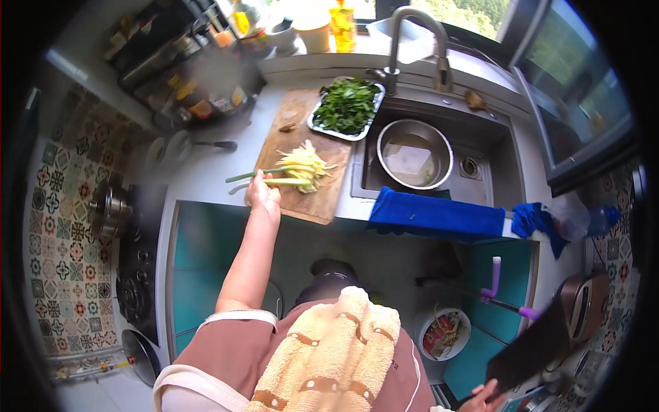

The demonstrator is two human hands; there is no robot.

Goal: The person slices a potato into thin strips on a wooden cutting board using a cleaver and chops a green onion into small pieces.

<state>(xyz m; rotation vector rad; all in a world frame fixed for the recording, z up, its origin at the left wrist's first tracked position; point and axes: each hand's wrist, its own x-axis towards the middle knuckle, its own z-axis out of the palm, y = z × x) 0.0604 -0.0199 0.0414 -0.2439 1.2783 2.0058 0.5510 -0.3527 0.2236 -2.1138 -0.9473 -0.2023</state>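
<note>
My left hand point(263, 195) reaches over the front left of the wooden cutting board point(309, 208), its fingers closed around pale green stalks point(283, 182) that look like scallion. Just beyond it lies a heap of pale yellow vegetable strips point(304, 160). A small brown piece point(287, 127), perhaps ginger, rests farther back on the board. Chopped leafy greens point(347, 105) fill a white tray point(312, 127) that overlaps the board's back right corner. Low at the right, my right hand point(481, 399) grips a dark-bladed cleaver point(530, 353), held away from the board.
Right of the board, a metal basin point(387, 170) of cloudy water sits in the sink point(494, 149) below a tall faucet point(394, 51). A blue cloth point(437, 216) hangs over the front edge. A waste bin point(465, 337) stands below; a stove point(136, 288) is at left.
</note>
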